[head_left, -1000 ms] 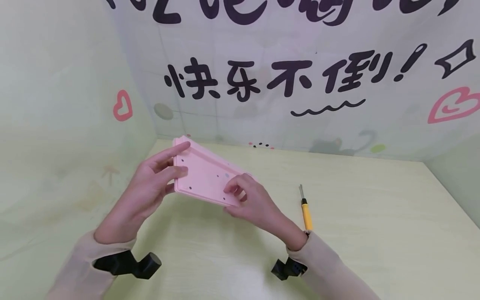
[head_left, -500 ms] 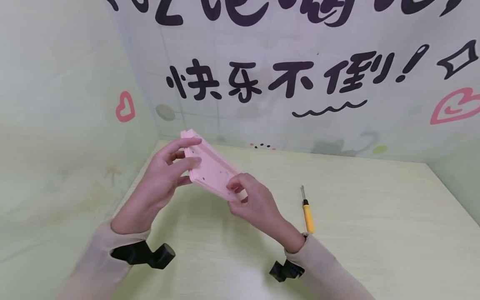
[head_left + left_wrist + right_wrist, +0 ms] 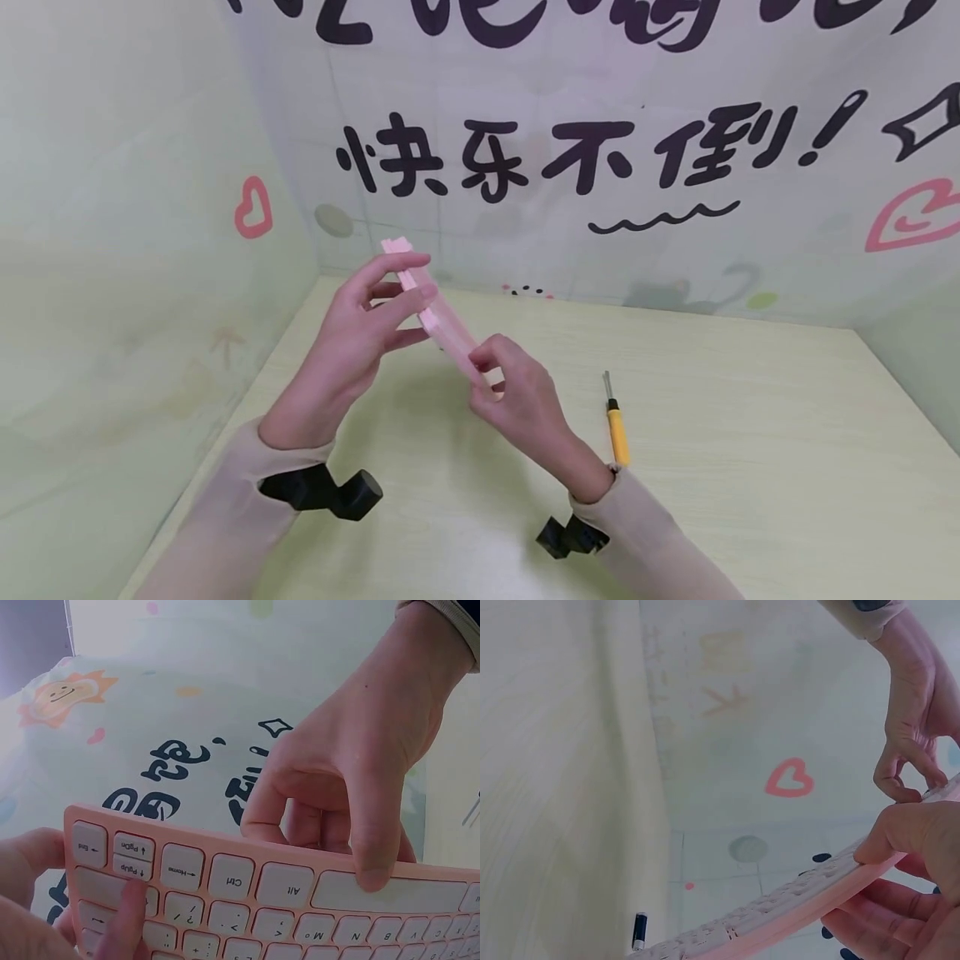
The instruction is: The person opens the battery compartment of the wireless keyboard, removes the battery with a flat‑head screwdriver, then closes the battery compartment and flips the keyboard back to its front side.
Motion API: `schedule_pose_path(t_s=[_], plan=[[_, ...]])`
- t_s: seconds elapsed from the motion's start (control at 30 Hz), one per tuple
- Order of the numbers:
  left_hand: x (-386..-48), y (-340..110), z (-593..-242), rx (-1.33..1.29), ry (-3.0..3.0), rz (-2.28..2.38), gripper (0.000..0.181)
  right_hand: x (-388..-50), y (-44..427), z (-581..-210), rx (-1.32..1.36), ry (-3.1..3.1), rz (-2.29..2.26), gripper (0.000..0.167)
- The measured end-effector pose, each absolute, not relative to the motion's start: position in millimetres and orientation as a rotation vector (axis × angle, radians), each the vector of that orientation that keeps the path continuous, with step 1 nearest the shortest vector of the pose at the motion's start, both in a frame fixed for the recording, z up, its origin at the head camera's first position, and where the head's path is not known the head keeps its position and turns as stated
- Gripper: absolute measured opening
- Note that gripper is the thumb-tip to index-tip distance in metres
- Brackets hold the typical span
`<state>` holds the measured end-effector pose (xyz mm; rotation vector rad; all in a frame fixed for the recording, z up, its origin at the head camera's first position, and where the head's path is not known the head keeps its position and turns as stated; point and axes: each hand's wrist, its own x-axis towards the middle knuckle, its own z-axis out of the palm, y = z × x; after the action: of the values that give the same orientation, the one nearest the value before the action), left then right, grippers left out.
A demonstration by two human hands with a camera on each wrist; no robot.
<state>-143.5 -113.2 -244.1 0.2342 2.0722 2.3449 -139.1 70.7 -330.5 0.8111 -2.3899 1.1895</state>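
Note:
A pink keyboard (image 3: 453, 335) with white keys is held up above the table, tilted and almost edge-on in the head view. My left hand (image 3: 347, 354) grips its upper left end, by the Ent and PgUp keys in the left wrist view. My right hand (image 3: 525, 410) holds it lower down, along the long edge by the space bar (image 3: 397, 894), thumb resting on that bar. In the right wrist view the keyboard (image 3: 799, 906) slants across the bottom, pinched by the right hand (image 3: 922, 877), with the left hand (image 3: 919, 712) farther along it.
A screwdriver (image 3: 616, 425) with a yellow handle lies on the table (image 3: 750, 417) to the right of the hands. A small dark cylinder (image 3: 640, 930) shows in the right wrist view. Printed cloth walls (image 3: 480, 233) close off the back and sides.
My left hand has moved up and to the right, turning the keyboard from its broad pink underside to nearly edge-on. The right hand has stayed almost in place, still holding on.

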Motion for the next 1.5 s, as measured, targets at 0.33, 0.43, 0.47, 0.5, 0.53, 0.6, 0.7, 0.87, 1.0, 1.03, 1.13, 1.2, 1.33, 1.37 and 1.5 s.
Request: schedule_pose_path(t_s=[0.33, 0.43, 0.47, 0.5, 0.53, 0.6, 0.7, 0.87, 1.0, 1.03, 1.13, 1.2, 1.33, 1.37, 1.5], plan=[[-146.9, -99.0, -240.0, 0.291, 2.038, 2.356, 0.036, -136.1, 73.3, -328.2, 0.716, -2.375, 1.128, 0.029], [-148.5, -94.2, -238.4, 0.309, 2.026, 2.366, 0.036, -136.2, 74.9, -327.6, 0.696, -2.365, 1.129, 0.029], [-149.0, -92.8, -237.9, 0.310, 2.025, 2.368, 0.036, -136.6, 75.4, -327.5, 0.689, -2.365, 1.129, 0.028], [-149.4, -91.4, -237.3, 0.308, 2.022, 2.372, 0.036, -136.9, 75.8, -327.3, 0.684, -2.364, 1.126, 0.028], [-149.9, -90.3, -236.9, 0.307, 2.021, 2.376, 0.036, -137.4, 76.1, -327.0, 0.679, -2.364, 1.123, 0.028], [-150.9, -87.8, -235.8, 0.301, 2.024, 2.381, 0.037, -138.4, 76.7, -326.5, 0.671, -2.360, 1.121, 0.028], [-152.4, -84.0, -233.9, 0.305, 2.018, 2.397, 0.038, -139.3, 77.5, -325.9, 0.661, -2.349, 1.136, 0.028], [-154.6, -77.0, -231.4, 0.326, 1.965, 2.438, 0.043, -139.6, 78.6, -326.0, 0.639, -2.327, 1.188, 0.028], [-155.5, -71.8, -230.0, 0.299, 1.925, 2.478, 0.047, -139.4, 79.0, -326.4, 0.652, -2.299, 1.252, 0.029], [-155.6, -70.6, -229.9, 0.287, 1.919, 2.491, 0.047, -139.4, 79.1, -326.3, 0.656, -2.291, 1.266, 0.030], [-156.2, -66.6, -228.9, 0.269, 1.899, 2.520, 0.048, -139.1, 80.6, -325.6, 0.659, -2.272, 1.284, 0.030], [-156.6, -63.6, -228.7, 0.264, 1.887, 2.538, 0.048, -139.3, 82.7, -325.6, 0.650, -2.260, 1.295, 0.030], [-159.3, -56.8, -230.0, 0.294, 1.893, 2.570, 0.050, -140.8, 88.6, -327.0, 0.639, -2.211, 1.364, 0.030], [-160.3, -55.2, -230.9, 0.315, 1.916, 2.569, 0.050, -141.2, 90.0, -327.5, 0.638, -2.195, 1.389, 0.030], [-165.1, -50.0, -236.3, 0.424, 1.965, 2.569, 0.050, -142.0, 94.1, -329.8, 0.613, -2.153, 1.483, 0.030]])
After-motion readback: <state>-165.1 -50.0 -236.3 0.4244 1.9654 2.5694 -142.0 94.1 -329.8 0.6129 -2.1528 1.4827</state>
